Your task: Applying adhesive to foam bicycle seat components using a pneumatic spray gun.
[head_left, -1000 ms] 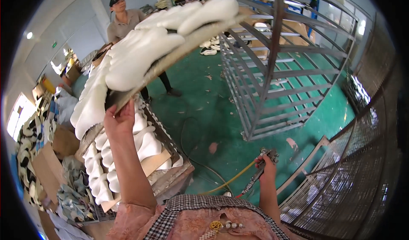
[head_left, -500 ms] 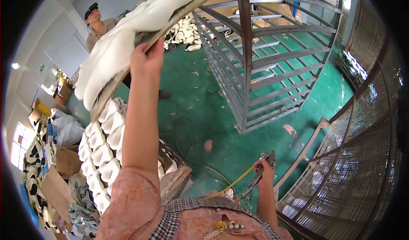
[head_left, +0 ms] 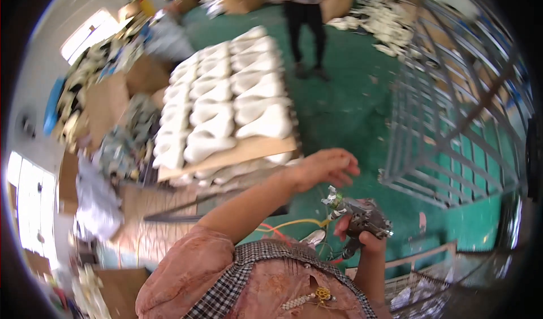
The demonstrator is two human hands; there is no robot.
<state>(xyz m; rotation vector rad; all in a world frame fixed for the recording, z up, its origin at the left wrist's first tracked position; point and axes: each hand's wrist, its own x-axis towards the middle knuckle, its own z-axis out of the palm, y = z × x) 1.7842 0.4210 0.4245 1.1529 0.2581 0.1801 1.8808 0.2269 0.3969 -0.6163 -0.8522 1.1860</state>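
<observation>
In my right hand point(head_left: 370, 242) is a dark spray gun point(head_left: 362, 217), its fingers wrapped round the grip; a yellow hose point(head_left: 297, 222) and a red one run to it. My left hand point(head_left: 327, 169) hangs in front of the gun's nozzle with its fingers apart and nothing in it, slightly blurred. Beyond my left forearm lies a board point(head_left: 237, 156) covered with rows of glossy white moulded pieces point(head_left: 209, 112). It rests on top of a stack, where more white pieces show under its near edge.
A grey metal rack point(head_left: 447, 149) stands on the green floor at right, with a mesh panel point(head_left: 421, 288) nearer me. Cardboard boxes point(head_left: 104, 104), plastic bags point(head_left: 96, 197) and heaped pieces line the left. A person point(head_left: 305, 30) stands beyond the stack.
My left hand has let go of the board it held raised and has come down beside the spray gun. The board now lies on the stack. My view has turned left and down.
</observation>
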